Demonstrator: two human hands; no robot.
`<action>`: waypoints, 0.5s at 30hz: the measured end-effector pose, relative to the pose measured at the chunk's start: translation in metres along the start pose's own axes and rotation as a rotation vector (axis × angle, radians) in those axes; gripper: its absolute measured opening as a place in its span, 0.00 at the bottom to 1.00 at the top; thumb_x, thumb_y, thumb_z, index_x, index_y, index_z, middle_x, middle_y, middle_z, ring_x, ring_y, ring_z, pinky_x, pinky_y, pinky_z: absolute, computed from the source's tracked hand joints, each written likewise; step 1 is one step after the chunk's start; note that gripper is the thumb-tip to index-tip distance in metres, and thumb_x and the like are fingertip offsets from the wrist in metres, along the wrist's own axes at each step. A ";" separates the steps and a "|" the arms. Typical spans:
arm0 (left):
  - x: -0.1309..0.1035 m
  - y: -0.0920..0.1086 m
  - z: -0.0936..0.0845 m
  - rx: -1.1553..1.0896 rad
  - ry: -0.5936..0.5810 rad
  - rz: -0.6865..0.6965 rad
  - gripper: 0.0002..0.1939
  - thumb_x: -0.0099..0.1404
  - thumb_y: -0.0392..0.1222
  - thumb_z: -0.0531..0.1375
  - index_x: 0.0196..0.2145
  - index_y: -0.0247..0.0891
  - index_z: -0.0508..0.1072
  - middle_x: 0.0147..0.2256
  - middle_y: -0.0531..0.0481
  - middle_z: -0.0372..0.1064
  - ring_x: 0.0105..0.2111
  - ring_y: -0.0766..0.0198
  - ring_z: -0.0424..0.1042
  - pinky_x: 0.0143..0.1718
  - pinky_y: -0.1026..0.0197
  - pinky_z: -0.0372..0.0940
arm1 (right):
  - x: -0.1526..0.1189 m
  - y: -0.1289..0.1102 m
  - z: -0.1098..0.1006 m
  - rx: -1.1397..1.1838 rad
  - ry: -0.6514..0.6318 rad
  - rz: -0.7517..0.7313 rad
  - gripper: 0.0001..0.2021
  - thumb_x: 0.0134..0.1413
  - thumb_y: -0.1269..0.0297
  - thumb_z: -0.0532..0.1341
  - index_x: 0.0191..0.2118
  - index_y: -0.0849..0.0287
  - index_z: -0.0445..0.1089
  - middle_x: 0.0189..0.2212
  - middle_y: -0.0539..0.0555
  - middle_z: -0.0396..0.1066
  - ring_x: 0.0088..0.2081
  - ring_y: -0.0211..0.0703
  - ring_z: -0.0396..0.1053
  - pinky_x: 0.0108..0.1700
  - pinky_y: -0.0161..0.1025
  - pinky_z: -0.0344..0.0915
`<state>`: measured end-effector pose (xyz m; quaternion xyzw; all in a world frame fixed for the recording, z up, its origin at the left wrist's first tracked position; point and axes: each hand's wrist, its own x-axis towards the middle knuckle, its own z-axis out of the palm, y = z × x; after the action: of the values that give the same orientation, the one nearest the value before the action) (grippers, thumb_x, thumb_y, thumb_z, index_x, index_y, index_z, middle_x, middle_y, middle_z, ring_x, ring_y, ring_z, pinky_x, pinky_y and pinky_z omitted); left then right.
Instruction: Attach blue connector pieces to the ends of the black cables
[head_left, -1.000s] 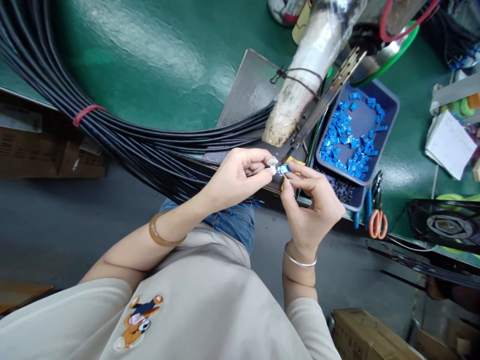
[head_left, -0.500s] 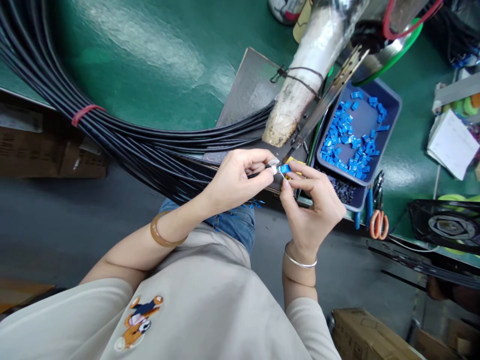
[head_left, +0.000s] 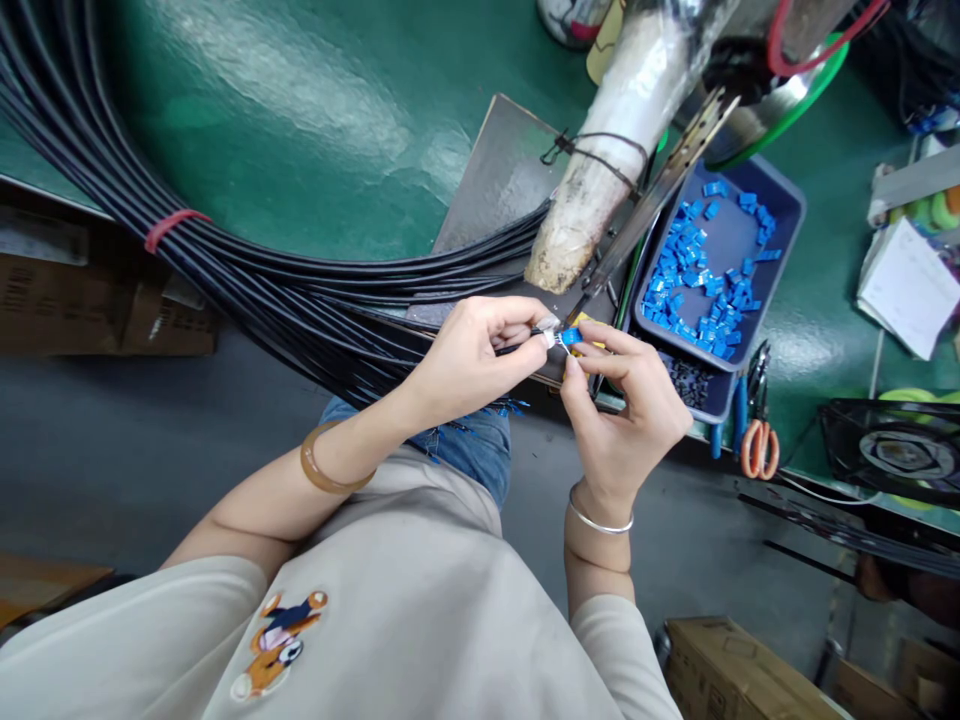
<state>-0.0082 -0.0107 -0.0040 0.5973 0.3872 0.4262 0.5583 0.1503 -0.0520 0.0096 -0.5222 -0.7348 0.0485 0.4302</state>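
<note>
My left hand point(head_left: 480, 350) is closed around the end of a black cable point(head_left: 511, 349), where a small white piece point(head_left: 550, 338) shows at the fingertips. Just to the right of it sits a small blue connector point(head_left: 571, 337), meeting the cable's end. My right hand point(head_left: 630, 395) is closed, its thumb and a finger pinching a thin white wire point(head_left: 564, 349) that comes from the cable end. The index fingertip of that hand touches the blue connector. How far the wires sit in the connector is too small to tell.
A thick bundle of black cables point(head_left: 300, 270) with a red tie lies at left. Close above my hands are a wrapped white tube point(head_left: 592, 190) and a soldering iron point(head_left: 630, 240). A tray point(head_left: 787, 225) of blue connectors stands at right, beside orange-handled scissors point(head_left: 760, 450).
Almost nothing differs. Both hands keep their hold at the cable end and the blue connector; the view has shifted very slightly.
</note>
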 end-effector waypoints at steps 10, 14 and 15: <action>0.001 -0.001 -0.001 -0.047 -0.031 -0.024 0.06 0.62 0.34 0.58 0.27 0.33 0.70 0.19 0.58 0.51 0.20 0.75 0.49 0.20 0.68 0.46 | -0.001 -0.003 0.000 0.041 0.003 0.046 0.06 0.53 0.74 0.64 0.34 0.56 0.71 0.43 0.52 0.78 0.42 0.40 0.78 0.44 0.41 0.77; 0.001 -0.001 -0.001 -0.062 -0.039 -0.036 0.06 0.62 0.34 0.58 0.27 0.33 0.70 0.19 0.58 0.51 0.19 0.76 0.49 0.20 0.68 0.46 | -0.001 -0.003 -0.001 0.063 -0.005 0.063 0.06 0.53 0.74 0.64 0.34 0.56 0.70 0.43 0.53 0.78 0.43 0.40 0.77 0.44 0.41 0.77; 0.001 -0.001 -0.001 -0.060 -0.037 -0.033 0.06 0.62 0.34 0.58 0.27 0.33 0.70 0.19 0.58 0.51 0.19 0.76 0.49 0.20 0.68 0.46 | -0.001 -0.003 -0.001 0.062 -0.006 0.061 0.06 0.53 0.75 0.64 0.34 0.56 0.71 0.43 0.53 0.78 0.43 0.40 0.77 0.44 0.41 0.77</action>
<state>-0.0091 -0.0093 -0.0050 0.5817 0.3736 0.4170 0.5900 0.1494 -0.0544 0.0114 -0.5306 -0.7179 0.0861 0.4423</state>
